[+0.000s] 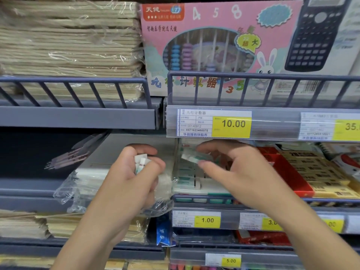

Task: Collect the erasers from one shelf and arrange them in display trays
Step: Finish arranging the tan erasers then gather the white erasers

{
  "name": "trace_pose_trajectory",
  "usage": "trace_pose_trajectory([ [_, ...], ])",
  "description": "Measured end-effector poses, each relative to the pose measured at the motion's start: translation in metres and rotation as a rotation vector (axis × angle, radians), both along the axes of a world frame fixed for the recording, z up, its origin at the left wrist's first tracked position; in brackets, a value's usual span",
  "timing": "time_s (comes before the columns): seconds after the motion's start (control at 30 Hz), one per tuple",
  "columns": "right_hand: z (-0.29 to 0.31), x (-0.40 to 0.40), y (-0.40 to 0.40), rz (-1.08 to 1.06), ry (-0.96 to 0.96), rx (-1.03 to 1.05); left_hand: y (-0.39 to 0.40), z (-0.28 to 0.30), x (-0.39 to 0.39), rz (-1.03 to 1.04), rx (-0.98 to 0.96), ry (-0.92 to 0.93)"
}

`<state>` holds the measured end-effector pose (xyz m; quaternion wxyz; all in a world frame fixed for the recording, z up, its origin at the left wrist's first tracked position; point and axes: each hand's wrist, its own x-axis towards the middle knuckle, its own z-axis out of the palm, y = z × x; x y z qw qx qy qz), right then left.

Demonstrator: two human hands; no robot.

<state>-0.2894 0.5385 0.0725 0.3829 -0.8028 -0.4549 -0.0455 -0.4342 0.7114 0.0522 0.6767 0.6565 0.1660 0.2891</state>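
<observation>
My left hand [134,172] grips a small bunch of white erasers [141,161] with green and pink sleeves, held in front of the middle shelf. My right hand [231,168] reaches under the upper shelf's price rail and pinches one white-and-green eraser [191,157] between thumb and fingers. Below that hand a display tray [194,191] holds rows of similar white-and-green erasers [187,180]; its back part is hidden by my hand and the rail.
A red tray [288,172] of yellow erasers sits to the right. Plastic-wrapped notebooks [89,178] lie left of the eraser tray. The upper shelf carries a pink abacus box [214,45] behind a grey rail [253,76]. Price labels line the shelf edges.
</observation>
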Motion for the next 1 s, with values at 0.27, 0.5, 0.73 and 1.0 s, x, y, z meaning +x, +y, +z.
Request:
trace_pose_trajectory([
  [0.27,0.007,0.037,-0.019,-0.021,-0.153,-0.415,0.004,0.000,-0.004,-0.028,0.027,0.037],
  [0.5,0.002,0.042,-0.008,0.084,-0.201,-0.552,0.008,-0.002,-0.005,-0.048,0.046,0.002],
  [0.73,-0.004,0.044,0.000,0.128,-0.194,-0.624,0.013,-0.004,-0.004,-0.103,0.076,-0.004],
  [1.0,-0.001,0.043,0.011,0.126,-0.195,-0.710,0.011,-0.002,-0.002,-0.119,0.097,-0.031],
])
